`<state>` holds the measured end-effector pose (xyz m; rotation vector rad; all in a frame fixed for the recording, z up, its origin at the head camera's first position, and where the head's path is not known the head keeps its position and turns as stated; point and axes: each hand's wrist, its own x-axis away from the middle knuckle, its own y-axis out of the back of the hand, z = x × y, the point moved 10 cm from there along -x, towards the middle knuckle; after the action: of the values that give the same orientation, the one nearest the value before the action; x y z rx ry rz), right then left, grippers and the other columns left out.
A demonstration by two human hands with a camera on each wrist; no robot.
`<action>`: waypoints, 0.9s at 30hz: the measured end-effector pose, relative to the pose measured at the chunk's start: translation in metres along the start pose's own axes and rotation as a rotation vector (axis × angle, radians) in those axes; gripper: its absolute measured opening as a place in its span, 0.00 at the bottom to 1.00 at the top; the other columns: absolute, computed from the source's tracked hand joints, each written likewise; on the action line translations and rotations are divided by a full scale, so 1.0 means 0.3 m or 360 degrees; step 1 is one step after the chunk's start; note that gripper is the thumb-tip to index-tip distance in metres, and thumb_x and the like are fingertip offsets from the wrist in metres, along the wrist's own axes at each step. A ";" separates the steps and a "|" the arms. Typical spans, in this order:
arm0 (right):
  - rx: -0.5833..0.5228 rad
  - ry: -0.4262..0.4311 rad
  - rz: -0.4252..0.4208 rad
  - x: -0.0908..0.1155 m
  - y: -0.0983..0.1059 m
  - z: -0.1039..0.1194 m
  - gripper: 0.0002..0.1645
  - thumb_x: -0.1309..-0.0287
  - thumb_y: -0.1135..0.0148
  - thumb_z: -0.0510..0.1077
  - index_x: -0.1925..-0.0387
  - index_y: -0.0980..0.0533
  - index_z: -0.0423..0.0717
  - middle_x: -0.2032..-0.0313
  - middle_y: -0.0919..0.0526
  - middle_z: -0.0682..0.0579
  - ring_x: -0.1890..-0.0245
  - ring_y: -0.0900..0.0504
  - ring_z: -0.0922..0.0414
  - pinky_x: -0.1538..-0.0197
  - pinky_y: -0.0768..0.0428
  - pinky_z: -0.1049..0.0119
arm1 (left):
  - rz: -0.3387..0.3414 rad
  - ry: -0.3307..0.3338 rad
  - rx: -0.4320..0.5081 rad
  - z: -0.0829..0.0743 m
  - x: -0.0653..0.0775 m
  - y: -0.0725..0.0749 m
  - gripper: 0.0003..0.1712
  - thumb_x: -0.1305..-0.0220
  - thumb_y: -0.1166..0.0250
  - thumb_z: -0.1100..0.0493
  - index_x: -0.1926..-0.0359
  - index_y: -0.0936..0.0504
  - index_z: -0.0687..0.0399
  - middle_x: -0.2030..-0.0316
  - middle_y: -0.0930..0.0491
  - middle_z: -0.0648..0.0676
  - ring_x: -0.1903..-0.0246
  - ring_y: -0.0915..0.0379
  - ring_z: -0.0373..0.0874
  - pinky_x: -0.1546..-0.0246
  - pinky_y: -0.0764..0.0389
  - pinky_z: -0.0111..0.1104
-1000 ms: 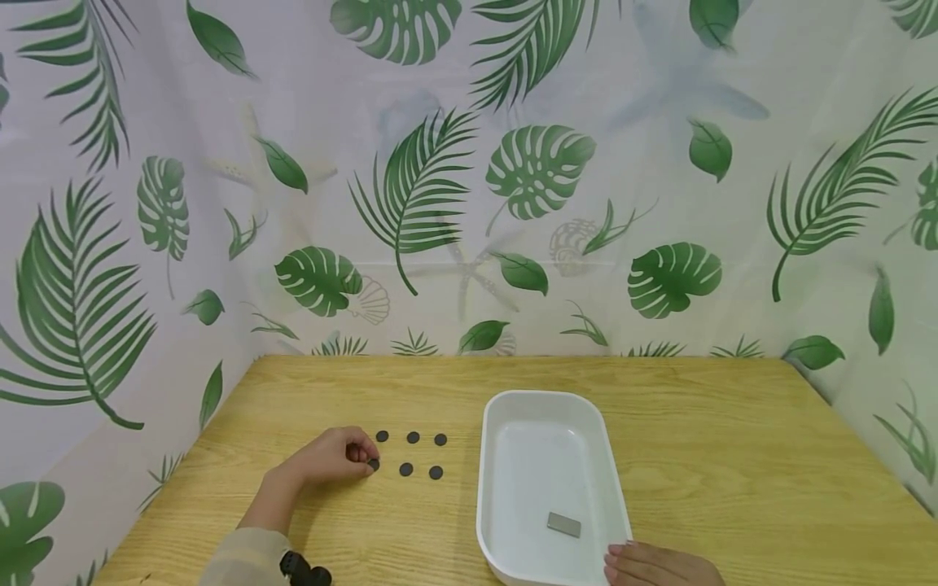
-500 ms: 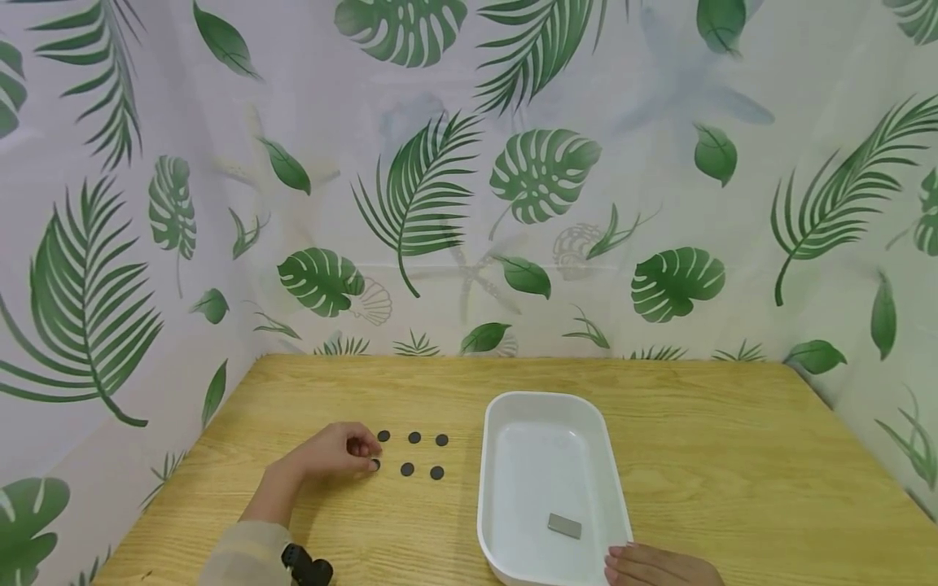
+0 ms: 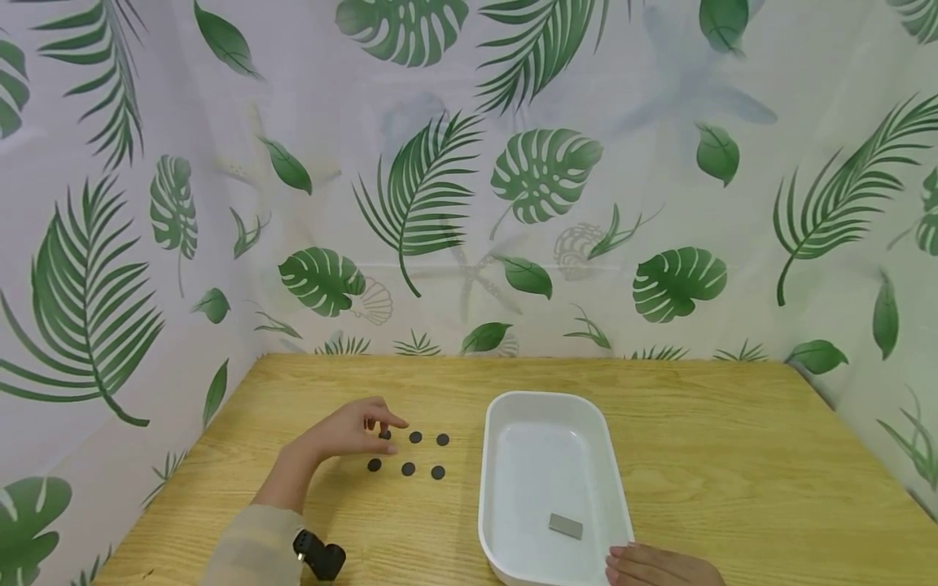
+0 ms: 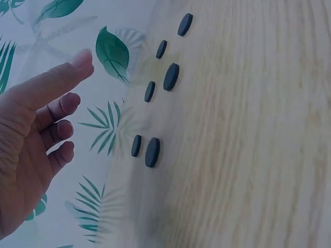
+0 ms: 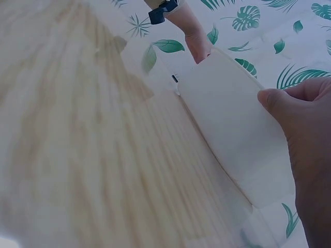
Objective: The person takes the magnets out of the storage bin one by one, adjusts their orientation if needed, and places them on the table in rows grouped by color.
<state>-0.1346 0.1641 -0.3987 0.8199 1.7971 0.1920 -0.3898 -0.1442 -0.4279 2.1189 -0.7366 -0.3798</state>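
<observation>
Two rows of three flat black discs lie on the table, among them the near-left disc and the far-right disc. My left hand hovers over the left end of the rows, its thumb and fingers apart. It partly covers the far-left disc. In the left wrist view the left hand shows loosely bent fingers holding nothing. My right hand grips the near right rim of a white plastic tub. In the right wrist view the thumb presses its outer wall.
A small grey rectangular block lies in the tub's near part. The wooden table meets leaf-patterned curtains at the back and sides. A black wrist camera sits on the left sleeve.
My left hand has let go of the near-left disc, which now lies in its row. It has risen and moved right and away, fingers spreading. The right hand has stayed on the rim.
</observation>
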 end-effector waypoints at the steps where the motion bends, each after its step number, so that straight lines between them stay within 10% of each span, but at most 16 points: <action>1: 0.0004 0.0014 0.0000 0.001 -0.001 0.002 0.19 0.32 0.51 0.44 0.54 0.20 0.34 0.56 0.16 0.44 0.39 0.28 0.53 0.38 0.33 0.68 | 0.0008 -0.0019 -0.0017 -0.016 -0.006 0.002 0.22 0.44 0.30 0.53 0.48 0.18 0.54 0.65 0.25 0.55 0.65 0.32 0.49 0.63 0.31 0.36; 8: 0.0032 0.0118 0.0016 -0.007 -0.012 0.021 0.22 0.31 0.55 0.42 0.47 0.26 0.29 0.41 0.29 0.40 0.37 0.31 0.50 0.37 0.34 0.67 | 0.0073 -0.0166 0.0024 -0.144 -0.044 0.004 0.25 0.45 0.29 0.52 0.46 0.19 0.51 0.63 0.26 0.56 0.62 0.31 0.53 0.65 0.31 0.34; 27: 0.0007 0.0106 0.0030 -0.002 -0.019 0.023 0.22 0.31 0.54 0.43 0.48 0.25 0.29 0.40 0.31 0.41 0.36 0.32 0.51 0.37 0.34 0.67 | 0.0255 -0.0356 0.0006 -0.378 -0.178 -0.074 0.25 0.45 0.30 0.50 0.45 0.19 0.50 0.67 0.28 0.46 0.69 0.34 0.41 0.71 0.29 0.30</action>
<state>-0.1309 0.1578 -0.4036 0.8426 1.8530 0.2297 -0.3664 -0.0298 -0.3770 2.0240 -1.0293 -0.5331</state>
